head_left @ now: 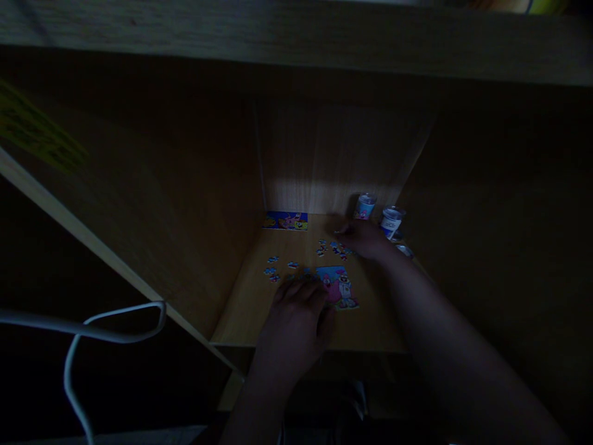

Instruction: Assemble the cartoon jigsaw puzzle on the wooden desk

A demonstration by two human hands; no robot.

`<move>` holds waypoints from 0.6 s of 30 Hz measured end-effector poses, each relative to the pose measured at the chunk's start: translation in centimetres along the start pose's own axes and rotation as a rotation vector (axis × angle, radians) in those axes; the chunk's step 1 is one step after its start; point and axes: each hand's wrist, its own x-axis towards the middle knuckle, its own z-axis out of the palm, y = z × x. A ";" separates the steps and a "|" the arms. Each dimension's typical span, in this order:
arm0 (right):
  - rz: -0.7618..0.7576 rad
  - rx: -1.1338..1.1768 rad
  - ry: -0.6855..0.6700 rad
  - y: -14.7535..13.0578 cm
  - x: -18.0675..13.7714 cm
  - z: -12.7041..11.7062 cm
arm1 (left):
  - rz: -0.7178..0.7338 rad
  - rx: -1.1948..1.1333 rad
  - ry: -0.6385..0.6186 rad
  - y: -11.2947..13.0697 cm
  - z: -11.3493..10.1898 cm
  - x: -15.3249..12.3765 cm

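Observation:
A partly assembled jigsaw puzzle point(340, 287) with pink and white cartoon figures lies on a dim wooden shelf. My left hand point(296, 312) rests at its left side, palm down, the thumb apart from the fingers; the fingertips partly cover loose pieces. Farther back, my right hand point(364, 238) is closed in a pinch, with a small pale jigsaw piece point(341, 230) at its fingertips. Below it lies a cluster of loose jigsaw pieces point(336, 248). Several more loose pieces point(272, 271) are scattered to the left.
Against the back wall lies a cartoon picture strip point(285, 220). Two clear-lidded containers point(365, 206) stand at the back right, with round lids point(404, 250) beside them. Wooden side walls and an upper board point(296, 37) enclose the shelf. A white cable point(115, 334) loops at left.

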 end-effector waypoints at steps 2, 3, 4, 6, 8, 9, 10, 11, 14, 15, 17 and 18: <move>-0.036 0.223 0.062 0.1 0.3 0.8 | 0.006 -0.007 0.001 -0.1 0.1 0.0; -0.052 0.334 0.077 0.2 0.4 1.2 | 0.008 -0.010 0.001 -0.2 0.1 0.0; -0.077 0.431 0.074 0.3 0.6 1.6 | 0.012 -0.013 -0.001 -0.2 0.2 0.0; -0.116 0.577 0.047 0.5 0.8 2.1 | 0.015 -0.013 -0.001 -0.3 0.2 0.0; -0.119 0.673 0.015 0.6 0.9 2.4 | 0.021 -0.011 0.003 -0.3 0.1 0.0; -0.103 0.711 0.004 0.6 0.9 2.5 | 0.024 -0.010 0.005 -0.3 0.1 0.0; -0.081 0.749 -0.005 0.5 0.8 2.5 | 0.027 -0.010 0.003 -0.3 0.1 0.0; -0.055 0.784 -0.014 0.3 0.7 2.5 | 0.028 -0.011 -0.001 -0.2 0.1 0.0; 0.003 0.872 -0.059 -0.2 0.4 2.5 | 0.029 -0.020 -0.018 -0.2 0.0 0.0; 0.009 0.898 -0.073 -0.3 0.4 2.5 | 0.029 -0.024 -0.021 -0.2 0.0 0.0; 0.004 0.943 -0.089 -0.5 0.2 2.6 | 0.030 -0.029 -0.021 -0.2 0.0 0.0; -0.004 0.959 -0.091 -0.6 0.2 2.7 | 0.030 -0.029 -0.021 -0.2 0.0 0.0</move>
